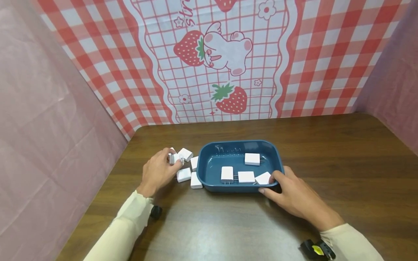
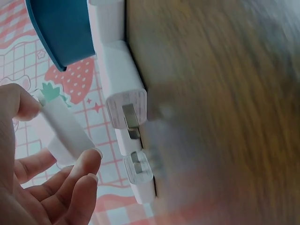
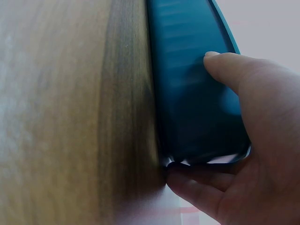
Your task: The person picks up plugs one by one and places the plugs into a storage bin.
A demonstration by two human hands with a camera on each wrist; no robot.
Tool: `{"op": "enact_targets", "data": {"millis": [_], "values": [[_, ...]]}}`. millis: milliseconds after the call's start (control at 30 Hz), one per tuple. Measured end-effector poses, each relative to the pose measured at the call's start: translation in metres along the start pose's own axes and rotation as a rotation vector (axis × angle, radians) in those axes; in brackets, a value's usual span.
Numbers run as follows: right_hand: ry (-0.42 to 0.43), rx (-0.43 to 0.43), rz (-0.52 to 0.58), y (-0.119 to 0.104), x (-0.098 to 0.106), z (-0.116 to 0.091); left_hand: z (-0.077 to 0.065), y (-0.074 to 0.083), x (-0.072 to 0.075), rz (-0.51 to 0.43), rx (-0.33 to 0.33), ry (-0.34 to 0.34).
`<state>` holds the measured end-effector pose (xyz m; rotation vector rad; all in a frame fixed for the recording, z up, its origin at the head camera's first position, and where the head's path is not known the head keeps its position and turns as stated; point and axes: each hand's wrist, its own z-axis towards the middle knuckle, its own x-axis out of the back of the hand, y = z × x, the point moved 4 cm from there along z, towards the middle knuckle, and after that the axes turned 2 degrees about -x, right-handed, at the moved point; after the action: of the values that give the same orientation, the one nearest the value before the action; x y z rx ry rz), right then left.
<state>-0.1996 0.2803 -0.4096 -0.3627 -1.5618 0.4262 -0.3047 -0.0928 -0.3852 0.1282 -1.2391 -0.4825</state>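
Observation:
My left hand (image 1: 159,169) pinches a white charger plug (image 2: 63,129) between thumb and fingers, just above several more plugs left of the dish. Among these are a white plug (image 1: 184,175) and another plug (image 1: 196,180) close against the dish's left end. Metal prongs show on the loose plugs (image 2: 126,105) in the left wrist view. My right hand (image 1: 295,194) grips the near right corner of the blue dish (image 1: 240,189), thumb on its front wall and a finger over the rim. Several white plugs (image 1: 246,177) lie inside the dish, mostly along its near side.
The dish stands on a brown wooden table (image 1: 339,163). Behind the table hangs a red-and-white checked cloth (image 1: 326,61) with strawberries, and pink cloths (image 1: 58,108) hang at both sides.

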Motion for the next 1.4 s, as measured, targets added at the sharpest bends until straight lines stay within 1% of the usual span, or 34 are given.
{"op": "enact_targets", "data": {"millis": [100, 367, 567, 700, 833, 1133, 1300, 1400], "values": [[0.001, 0.0, 0.001, 0.0, 0.0, 0.0, -0.001, 0.002, 0.0, -0.019, -0.007, 0.003], [0.001, 0.0, -0.001, 0.0, 0.0, 0.0, -0.002, 0.009, 0.0, -0.024, -0.095, 0.061], [0.001, 0.004, -0.001, 0.0, 0.0, 0.0, -0.005, 0.017, 0.001, -0.026, -0.133, 0.072], [0.0, 0.005, -0.001, 0.0, -0.001, 0.0, -0.007, 0.023, 0.0, -0.027, -0.176, 0.077], [-0.002, 0.002, 0.001, -0.001, -0.001, 0.0, -0.008, 0.027, 0.0, -0.032, -0.212, 0.101], [0.002, 0.004, 0.003, -0.001, 0.001, 0.0, -0.01, 0.037, -0.001, -0.115, -0.241, 0.131], [0.006, 0.007, 0.005, -0.001, 0.0, 0.0, -0.009, 0.043, 0.001, -0.136, -0.262, 0.154], [0.0, 0.001, 0.003, -0.001, 0.0, 0.0, -0.008, 0.046, 0.002, -0.143, -0.258, 0.148]]}}
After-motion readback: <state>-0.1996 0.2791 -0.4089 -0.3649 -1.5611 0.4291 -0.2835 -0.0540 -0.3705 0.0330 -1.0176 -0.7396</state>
